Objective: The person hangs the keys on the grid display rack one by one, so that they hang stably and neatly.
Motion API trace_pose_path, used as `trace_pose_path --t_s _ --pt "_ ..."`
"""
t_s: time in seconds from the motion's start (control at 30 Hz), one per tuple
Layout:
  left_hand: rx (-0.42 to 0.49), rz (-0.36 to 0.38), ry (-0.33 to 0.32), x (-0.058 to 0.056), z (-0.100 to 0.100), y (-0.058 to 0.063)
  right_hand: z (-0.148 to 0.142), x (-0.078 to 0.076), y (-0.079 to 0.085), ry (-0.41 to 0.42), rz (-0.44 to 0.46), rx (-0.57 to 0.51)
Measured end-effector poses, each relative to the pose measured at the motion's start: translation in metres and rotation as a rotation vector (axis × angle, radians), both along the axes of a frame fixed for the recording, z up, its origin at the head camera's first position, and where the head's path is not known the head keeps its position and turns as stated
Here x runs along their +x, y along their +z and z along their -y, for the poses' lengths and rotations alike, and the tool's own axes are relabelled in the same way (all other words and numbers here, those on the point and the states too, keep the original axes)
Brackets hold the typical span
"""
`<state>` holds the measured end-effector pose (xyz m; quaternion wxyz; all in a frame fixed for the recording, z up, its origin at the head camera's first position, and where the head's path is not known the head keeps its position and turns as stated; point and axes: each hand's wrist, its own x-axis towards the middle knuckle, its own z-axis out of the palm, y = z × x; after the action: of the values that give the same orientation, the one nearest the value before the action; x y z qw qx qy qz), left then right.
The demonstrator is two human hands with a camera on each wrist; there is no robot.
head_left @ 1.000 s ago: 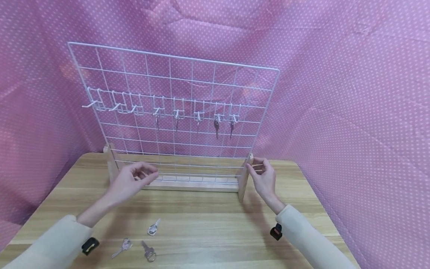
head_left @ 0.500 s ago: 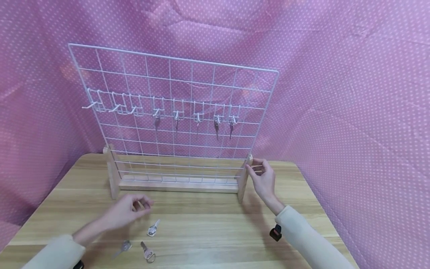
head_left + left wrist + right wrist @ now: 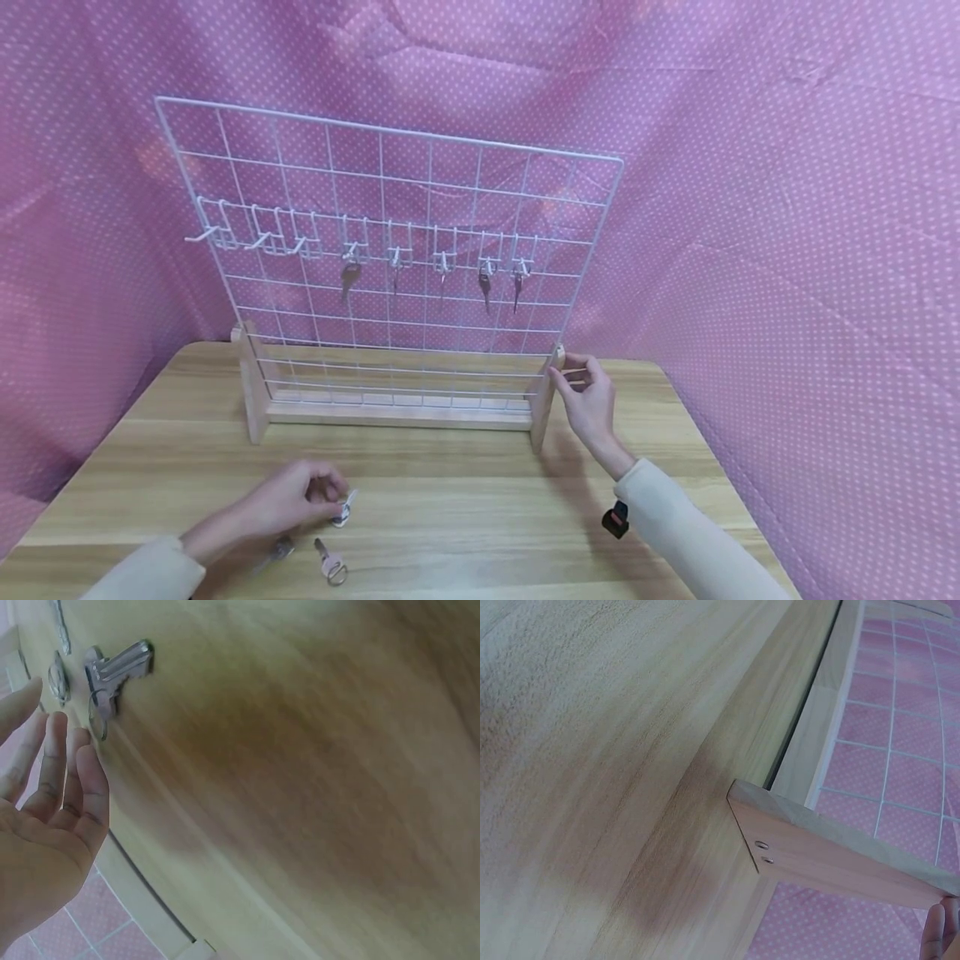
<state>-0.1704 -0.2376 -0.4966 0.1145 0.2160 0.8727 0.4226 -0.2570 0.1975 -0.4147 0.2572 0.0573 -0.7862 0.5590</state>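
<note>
My left hand (image 3: 288,500) is low over the table, with thumb and fingertips at a silver key (image 3: 346,510). In the left wrist view, the fingers (image 3: 54,761) are slightly bent and a gap shows between thumb and fingers; contact with the key is hard to tell. Two more keys lie close by: a key with a split ring (image 3: 334,570) and another key (image 3: 282,547) partly beneath the hand. My right hand (image 3: 588,404) grips the top of the right upright of a wooden stand (image 3: 546,408), which holds a white wire grid (image 3: 405,175).
Along the grid runs a row of white hooks. Several hooks on the right and middle carry hanging keys, such as a key (image 3: 350,279); three hooks at the left, including a hook (image 3: 204,235), are bare. A pink dotted cloth (image 3: 787,250) surrounds the wooden table (image 3: 487,517).
My left hand has come down and toward me from in front of the grid to the key on the table. The leftmost hanging key has turned. My right hand has stayed on the stand.
</note>
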Motion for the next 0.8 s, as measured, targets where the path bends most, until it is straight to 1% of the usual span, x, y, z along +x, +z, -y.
trace_pose_path --t_s 0.1,0.3,0.53,0.67,0.8 --pt "-0.008 -0.002 -0.006 -0.0006 -0.0021 -0.0025 -0.0002 0.0002 -0.0003 0.002 0.002 -0.001" --pt "-0.015 -0.035 -0.029 -0.0013 -0.0039 -0.0050 0.0003 0.0000 -0.0003 0.003 0.000 0.000" --pt "-0.039 0.006 -0.026 -0.0011 -0.0024 -0.0056 0.0018 -0.0001 0.0006 -0.009 0.007 -0.006" --pt "-0.051 0.009 -0.022 -0.0013 -0.0013 -0.0062 0.0021 -0.0001 0.0010 -0.012 0.010 -0.005" --pt "-0.024 0.021 -0.010 -0.0017 -0.0008 -0.0070 0.0019 0.0004 0.0012 -0.004 0.013 -0.005"
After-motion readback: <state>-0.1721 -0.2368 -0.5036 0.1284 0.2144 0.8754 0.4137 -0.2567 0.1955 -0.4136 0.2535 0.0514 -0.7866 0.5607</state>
